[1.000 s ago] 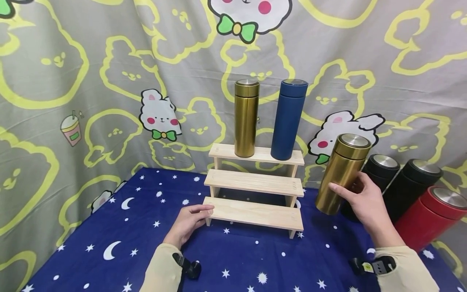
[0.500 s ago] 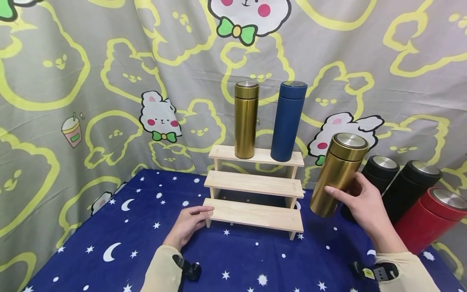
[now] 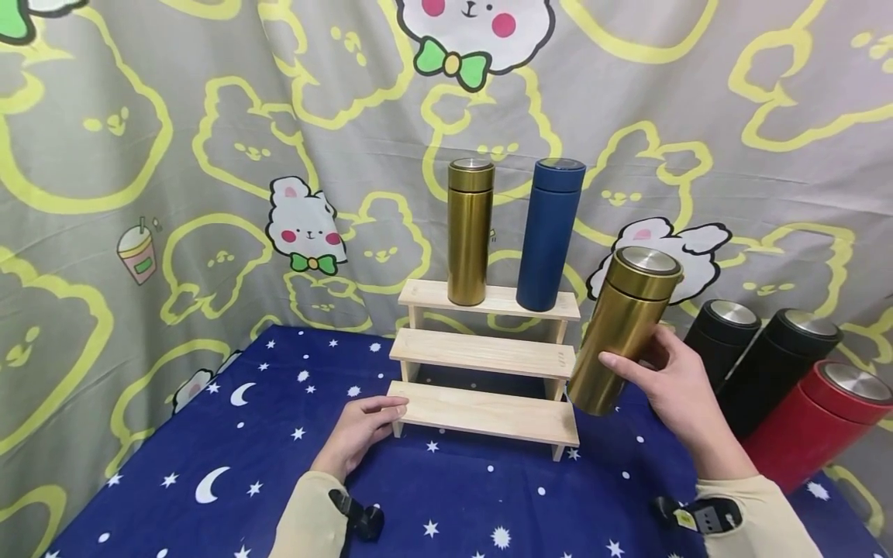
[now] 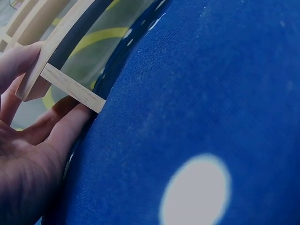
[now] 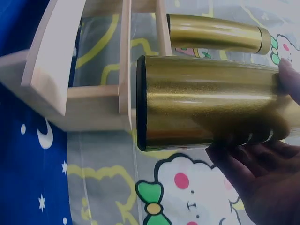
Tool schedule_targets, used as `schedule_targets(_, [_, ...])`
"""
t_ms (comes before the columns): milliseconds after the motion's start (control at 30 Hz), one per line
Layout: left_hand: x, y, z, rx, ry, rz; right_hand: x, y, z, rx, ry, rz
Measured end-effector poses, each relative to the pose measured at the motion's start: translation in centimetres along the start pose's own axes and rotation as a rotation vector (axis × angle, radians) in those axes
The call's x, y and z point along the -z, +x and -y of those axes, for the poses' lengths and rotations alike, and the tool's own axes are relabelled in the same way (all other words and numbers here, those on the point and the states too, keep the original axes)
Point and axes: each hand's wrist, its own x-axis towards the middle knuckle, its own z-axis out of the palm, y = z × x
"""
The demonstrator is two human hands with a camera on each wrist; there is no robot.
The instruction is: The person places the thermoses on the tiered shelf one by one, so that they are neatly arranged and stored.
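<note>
My right hand grips a gold thermos round its body and holds it tilted, off the cloth, just right of a three-step wooden display stand. The right wrist view shows the dark base rim of this gold thermos beside the stand, with fingers curled along its side. My left hand holds the left end of the lowest step. In the left wrist view, a digit lies on the board's edge and other fingers are by the stand's leg. A second gold thermos and a blue thermos stand upright on the top step.
Two black thermoses and a red thermos stand at the right, behind and beside my right forearm. A blue cloth with moons and stars covers the table. A patterned curtain hangs close behind the stand.
My right hand has carried the gold thermos leftward, from beside the black thermoses to the stand's right edge. The left hand has stayed on the lowest step.
</note>
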Motion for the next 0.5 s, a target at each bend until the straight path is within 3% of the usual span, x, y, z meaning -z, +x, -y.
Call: schedule_targets(500, [0.0, 0.2, 0.4, -0.009, -0.049, 0.0, -3.2, 0.7, 1.7, -0.001, 0.089, 0.105])
